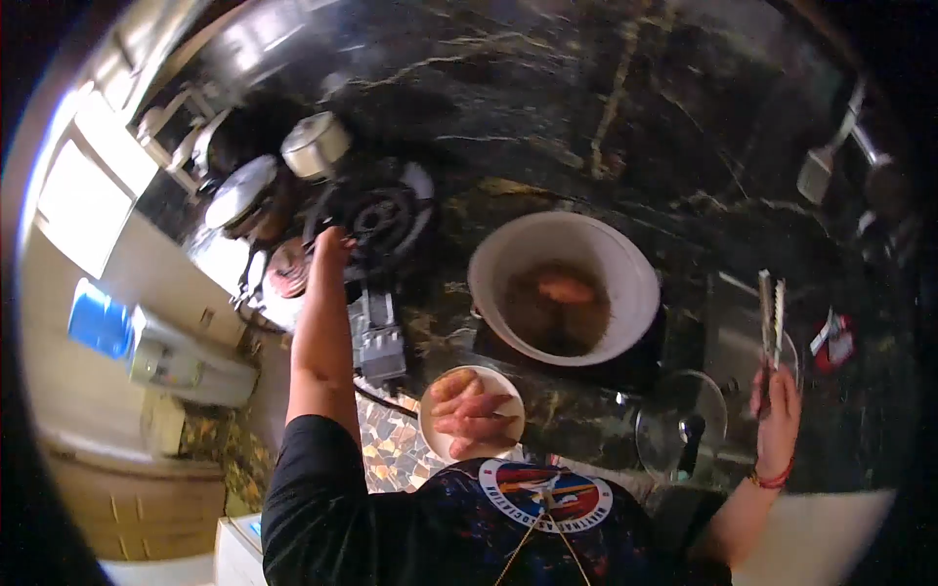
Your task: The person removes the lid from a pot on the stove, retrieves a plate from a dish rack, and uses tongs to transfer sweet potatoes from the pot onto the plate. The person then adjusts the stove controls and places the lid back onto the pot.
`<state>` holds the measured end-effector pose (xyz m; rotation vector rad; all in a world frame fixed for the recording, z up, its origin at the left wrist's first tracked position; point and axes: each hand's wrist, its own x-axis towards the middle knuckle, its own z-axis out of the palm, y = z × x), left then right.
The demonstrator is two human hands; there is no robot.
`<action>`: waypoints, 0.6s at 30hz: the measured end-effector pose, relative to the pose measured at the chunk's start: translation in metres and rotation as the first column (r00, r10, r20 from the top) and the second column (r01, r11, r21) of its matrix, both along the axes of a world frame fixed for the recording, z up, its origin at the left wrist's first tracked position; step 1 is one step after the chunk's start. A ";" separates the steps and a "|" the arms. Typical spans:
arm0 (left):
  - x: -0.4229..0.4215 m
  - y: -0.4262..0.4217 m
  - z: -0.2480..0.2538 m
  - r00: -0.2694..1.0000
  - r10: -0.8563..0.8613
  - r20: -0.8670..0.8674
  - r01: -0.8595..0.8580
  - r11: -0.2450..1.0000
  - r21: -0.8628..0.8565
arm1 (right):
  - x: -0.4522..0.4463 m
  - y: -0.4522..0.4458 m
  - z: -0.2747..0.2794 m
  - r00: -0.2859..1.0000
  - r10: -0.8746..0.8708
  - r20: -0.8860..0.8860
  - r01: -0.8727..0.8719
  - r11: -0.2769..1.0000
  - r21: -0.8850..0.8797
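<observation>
- Pot (586, 236): wide, pale inside, on the dark table (576, 422), with brown liquid (532, 327) in the bottom.
- Piece (567, 288): 1 reddish-orange lump in the liquid, inside the pot.
- Right hand (780, 415): to the right of the pot, grasping metal tongs (766, 317); their 2 tips stand apart, pointing away from the body and holding nothing.
- Left hand (335, 244): to the left of the pot, arm stretched out, at the near-left edge of a dark burner (381, 220); I cannot tell whether it grips anything there.
- Plate (507, 382): white, to the near left of the pot, close to the body, with several reddish and yellowish chunks (479, 420) on it.
- Lid (660, 420): glass with a black knob, to the near right of the pot.
- Red packet (832, 344): well to the right of the pot, beyond the tongs.
</observation>
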<state>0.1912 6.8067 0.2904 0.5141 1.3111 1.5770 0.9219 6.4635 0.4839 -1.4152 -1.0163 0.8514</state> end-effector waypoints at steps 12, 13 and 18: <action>0.089 0.022 0.114 0.995 0.089 -0.038 -0.065 0.907 0.415 | 0.009 -0.023 -0.013 1.000 -0.019 -0.010 0.019 0.999 0.044; 0.094 0.031 0.130 0.973 0.094 -0.211 0.003 0.908 0.420 | 0.008 -0.021 -0.013 1.000 0.003 0.003 -0.003 0.999 0.044; 0.190 0.013 0.232 0.822 0.166 -0.545 0.205 0.806 0.555 | 0.009 -0.019 -0.025 1.000 0.004 -0.008 -0.003 0.997 0.082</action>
